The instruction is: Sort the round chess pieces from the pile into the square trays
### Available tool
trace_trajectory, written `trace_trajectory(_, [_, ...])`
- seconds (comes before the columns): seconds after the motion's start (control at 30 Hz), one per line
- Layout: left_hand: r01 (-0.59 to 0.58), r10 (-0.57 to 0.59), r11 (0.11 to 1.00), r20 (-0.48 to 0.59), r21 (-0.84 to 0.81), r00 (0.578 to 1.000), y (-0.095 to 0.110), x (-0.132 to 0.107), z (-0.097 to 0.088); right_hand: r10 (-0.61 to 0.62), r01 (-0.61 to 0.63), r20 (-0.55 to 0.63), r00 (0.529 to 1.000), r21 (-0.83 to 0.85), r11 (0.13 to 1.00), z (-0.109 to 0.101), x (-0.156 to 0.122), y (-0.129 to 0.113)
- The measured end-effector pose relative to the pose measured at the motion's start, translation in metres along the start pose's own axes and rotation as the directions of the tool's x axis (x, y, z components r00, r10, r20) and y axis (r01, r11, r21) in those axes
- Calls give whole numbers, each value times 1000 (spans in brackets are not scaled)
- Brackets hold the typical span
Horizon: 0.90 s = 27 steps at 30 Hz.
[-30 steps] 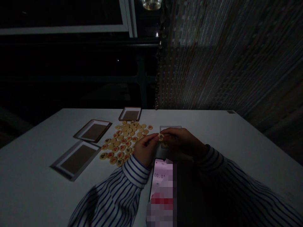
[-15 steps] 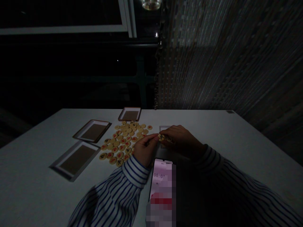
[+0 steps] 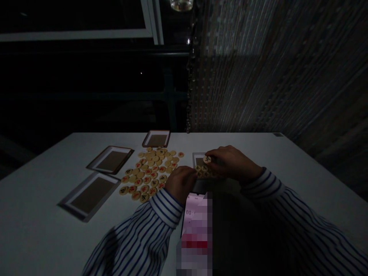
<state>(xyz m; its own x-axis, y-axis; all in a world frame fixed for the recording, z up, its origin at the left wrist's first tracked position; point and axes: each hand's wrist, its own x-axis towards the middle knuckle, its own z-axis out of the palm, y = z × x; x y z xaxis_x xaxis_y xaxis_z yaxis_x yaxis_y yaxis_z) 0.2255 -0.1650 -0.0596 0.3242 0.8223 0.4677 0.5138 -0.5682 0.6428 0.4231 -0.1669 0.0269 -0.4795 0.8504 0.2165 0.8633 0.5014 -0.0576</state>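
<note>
The two hands have just come apart. A moment ago they met over one disc near the middle of the frame; now the right hand (image 3: 234, 163) has drawn away to the right, pinching a xiangqi piece (image 3: 207, 159) with a black character between thumb and fingers. It looks like the same disc, so the work seems to have gone from a two-handed hold to the right hand alone. The left hand (image 3: 181, 186) sits just left of it, fingers curled close, and from here I can't tell whether anything is in them.

The held piece is over the grey-rimmed tray (image 3: 200, 161), right of centre. With the hands parted, a small group of tray pieces (image 3: 204, 168) shows in its near part, four at least; the right hand hides the rest.

Left of centre, the loose pieces (image 3: 147, 179) lie heaped, some red-lettered, some black, some blank side up. Around them stand three more containers, brown floors showing: a pale-rimmed tray (image 3: 92, 194) at lower left, a brown-rimmed tray (image 3: 110, 160) above it, and the far tray (image 3: 156, 140) beyond the heap.
</note>
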Motion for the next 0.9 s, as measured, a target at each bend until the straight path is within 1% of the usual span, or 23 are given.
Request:
trace_trajectory(0.1, [-53,39,988,97,148,995,-4,-2,1,30,-28,43,999,-33,999,-3,-2,4])
trace_trajectory(0.23, [-80,43,962,142,262,989,-7,-4,3,65,-59,81,995,-75,995,-4,-5,11])
trace_trajectory(0.43, [-119,65,949,187,291,980,-10,-3,4,58,-46,130,990,-93,995,1,-8,22])
trace_trajectory(0.53, [-141,78,944,214,299,974,-13,-3,4,77,-61,152,985,-108,992,6,-9,28])
trace_trajectory(0.63, [-145,81,938,208,315,975,-15,-4,6,100,-81,176,979,-116,990,11,-9,33])
trace_trajectory(0.9, [-144,69,941,243,307,968,-15,-3,4,100,-91,191,977,-56,994,22,-9,42])
